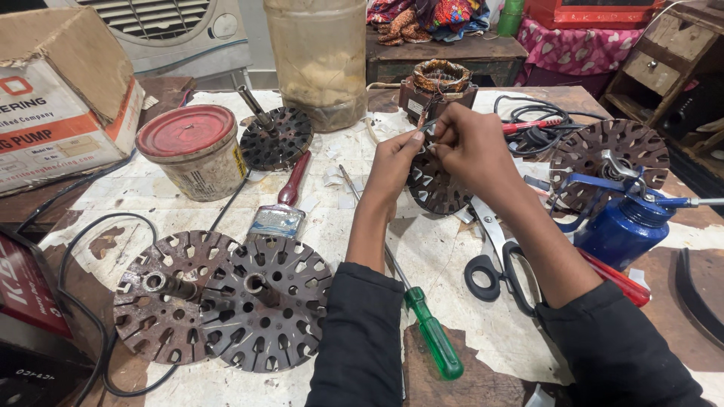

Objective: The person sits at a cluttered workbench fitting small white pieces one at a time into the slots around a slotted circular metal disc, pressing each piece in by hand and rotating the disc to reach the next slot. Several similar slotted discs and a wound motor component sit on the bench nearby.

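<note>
While both black-sleeved arms reach over the worn white-topped workbench (452,264), the left hand (394,167) and the right hand (469,147) meet fingertip to fingertip, pinching a thin wire or small part too fine to make out, just above a dark round slotted metal rotor disc (431,185). Behind them stands a copper-wound stator (440,78). Black-handled scissors (498,260) and a green-handled screwdriver (422,316) lie beside the forearms; a blue oil can (622,226) stands right.
</note>
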Demonstrator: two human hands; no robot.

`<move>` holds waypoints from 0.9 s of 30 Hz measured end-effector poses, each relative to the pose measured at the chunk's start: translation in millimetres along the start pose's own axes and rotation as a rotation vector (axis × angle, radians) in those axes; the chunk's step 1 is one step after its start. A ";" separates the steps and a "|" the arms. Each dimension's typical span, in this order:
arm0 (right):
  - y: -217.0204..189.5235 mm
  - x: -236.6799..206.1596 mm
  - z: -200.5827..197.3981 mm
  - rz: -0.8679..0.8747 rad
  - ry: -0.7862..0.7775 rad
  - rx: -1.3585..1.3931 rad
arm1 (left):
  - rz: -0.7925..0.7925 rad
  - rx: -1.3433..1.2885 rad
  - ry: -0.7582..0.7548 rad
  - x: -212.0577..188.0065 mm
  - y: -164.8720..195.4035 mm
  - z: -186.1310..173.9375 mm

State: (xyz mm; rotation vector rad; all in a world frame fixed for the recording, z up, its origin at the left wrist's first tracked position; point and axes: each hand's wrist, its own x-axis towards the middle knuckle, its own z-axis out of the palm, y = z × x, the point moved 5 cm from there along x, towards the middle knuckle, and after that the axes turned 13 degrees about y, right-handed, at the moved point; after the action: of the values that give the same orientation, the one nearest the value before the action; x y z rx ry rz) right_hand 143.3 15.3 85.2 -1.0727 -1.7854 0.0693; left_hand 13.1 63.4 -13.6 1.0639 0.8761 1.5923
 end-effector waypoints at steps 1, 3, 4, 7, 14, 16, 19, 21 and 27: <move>4.7 3.1 0.2 0.056 -0.015 0.016 | -0.006 0.011 0.000 0.0 -0.2 0.0; 13.5 9.9 -0.6 0.165 -0.049 0.048 | -0.017 0.030 0.004 0.0 0.3 0.3; 12.4 11.8 -0.1 0.118 -0.052 0.032 | -0.014 0.043 0.007 -0.5 1.1 -0.1; 9.1 13.4 0.4 0.020 -0.056 0.016 | -0.006 0.066 0.005 -1.6 5.5 0.8; 9.0 9.7 2.2 0.023 -0.059 0.030 | -0.029 0.083 0.011 -8.4 11.2 -1.4; 13.1 12.2 1.8 0.053 -0.056 0.036 | -0.020 0.076 0.002 -7.6 12.2 -0.1; 20.4 14.1 3.5 0.101 -0.066 0.030 | -0.018 0.072 -0.005 -8.1 11.0 -1.3; 22.5 14.9 3.5 0.094 -0.072 0.030 | -0.004 0.085 0.000 -7.8 10.9 -2.6; 20.4 13.0 2.5 0.086 -0.145 0.017 | -0.048 0.036 -0.020 -7.6 9.8 -4.3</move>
State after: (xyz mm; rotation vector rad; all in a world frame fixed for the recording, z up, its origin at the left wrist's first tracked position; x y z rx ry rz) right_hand 152.9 37.5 83.3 -1.1570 -1.8639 0.2189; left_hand 6.8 53.5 -7.9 1.0741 0.9132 1.5292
